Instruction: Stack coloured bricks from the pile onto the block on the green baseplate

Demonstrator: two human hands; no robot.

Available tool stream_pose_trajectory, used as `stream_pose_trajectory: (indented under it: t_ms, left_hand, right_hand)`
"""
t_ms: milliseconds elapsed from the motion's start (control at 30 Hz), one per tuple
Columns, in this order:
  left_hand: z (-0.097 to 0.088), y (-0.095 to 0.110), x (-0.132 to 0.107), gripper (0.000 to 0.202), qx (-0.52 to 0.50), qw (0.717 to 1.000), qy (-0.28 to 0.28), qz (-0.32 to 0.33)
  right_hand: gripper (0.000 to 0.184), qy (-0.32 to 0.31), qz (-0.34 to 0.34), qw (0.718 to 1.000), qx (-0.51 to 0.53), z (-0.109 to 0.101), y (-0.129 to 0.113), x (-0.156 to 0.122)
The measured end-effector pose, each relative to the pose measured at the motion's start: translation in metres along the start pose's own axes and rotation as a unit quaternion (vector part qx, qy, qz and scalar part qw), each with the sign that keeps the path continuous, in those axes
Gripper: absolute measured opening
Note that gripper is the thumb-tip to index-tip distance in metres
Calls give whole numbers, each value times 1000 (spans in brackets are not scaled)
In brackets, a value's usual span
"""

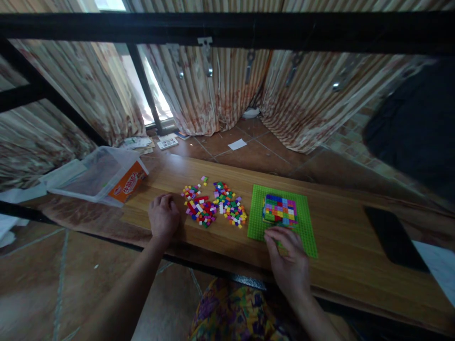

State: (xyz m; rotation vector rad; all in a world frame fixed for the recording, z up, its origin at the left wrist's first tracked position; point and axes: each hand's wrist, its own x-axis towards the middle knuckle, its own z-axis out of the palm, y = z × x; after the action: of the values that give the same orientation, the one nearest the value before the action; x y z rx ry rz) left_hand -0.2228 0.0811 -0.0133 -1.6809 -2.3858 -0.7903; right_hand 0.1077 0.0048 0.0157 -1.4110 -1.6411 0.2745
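Observation:
Multicoloured toy bricks are stacked into a low rectangular block (280, 210) on a green studded baseplate (309, 237). At the front edge of that block is my right hand (287, 251), thumb and fingers drawn together in a pinch. Whatever lies between those fingertips is hidden or too small to make out. My left hand (164, 215) rests on the table with its fingers curled in, and nothing shows in it. Just right of it lies a loose pile of small bricks (201, 208), and a second brick pile (229, 203) spreads between that one and the baseplate.
A clear plastic box (95, 175) with an orange label stands at the table's left end. Toward the right lie a dark flat slab (394, 237) and a white sheet (437, 265). A black metal bar (227, 28) crosses above the wooden table (341, 237).

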Motion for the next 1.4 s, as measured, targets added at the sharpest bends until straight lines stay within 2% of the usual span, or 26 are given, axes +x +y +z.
stream_pose_trajectory:
  t_ms: [100, 433, 800, 900, 1033, 1233, 1400]
  left_hand:
    - [-1, 2, -1, 31, -4, 1000, -2, -3]
    - [0, 3, -3, 29, -25, 1000, 4, -11]
    - [4, 1, -4, 28, -22, 1000, 13, -10]
    - [5, 1, -5, 27, -25, 1000, 17, -9]
    - [5, 0, -5, 27, -30, 999, 17, -8]
    - [4, 1, -4, 28, -32, 999, 15, -10]
    - [4, 2, -5, 28, -24, 1000, 14, -7]
  right_hand:
    - [14, -61, -12, 998, 12, 19, -12, -1]
    - [19, -155, -95, 983, 7, 80, -33, 25]
    - [13, -217, -152, 964, -30, 116, -60, 30]
    - [12, -231, -172, 956, -49, 120, -61, 27]
    - [16, -226, -184, 954, -67, 113, -47, 26]
    - [16, -172, -180, 966, -72, 93, -18, 29]
    - [17, -134, -147, 974, -106, 87, -16, 32]
